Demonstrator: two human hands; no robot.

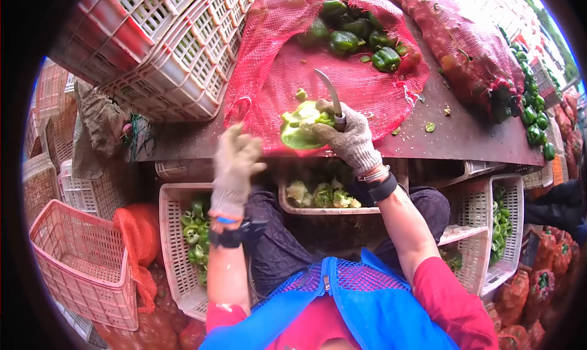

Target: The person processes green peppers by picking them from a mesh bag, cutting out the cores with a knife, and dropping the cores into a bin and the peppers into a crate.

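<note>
Head view: my right hand (350,136) grips knife (331,97) and cut pepper (301,125) over the red net sack (367,87) (blade pointing up-left); left hand (234,166) open, empty, just left of pepper.

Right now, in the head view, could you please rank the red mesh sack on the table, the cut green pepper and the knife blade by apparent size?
1. Red mesh sack, by far the largest.
2. Cut green pepper, gripped together with the knife in the right hand.
3. Knife blade, the smallest, thin and curved.
</note>
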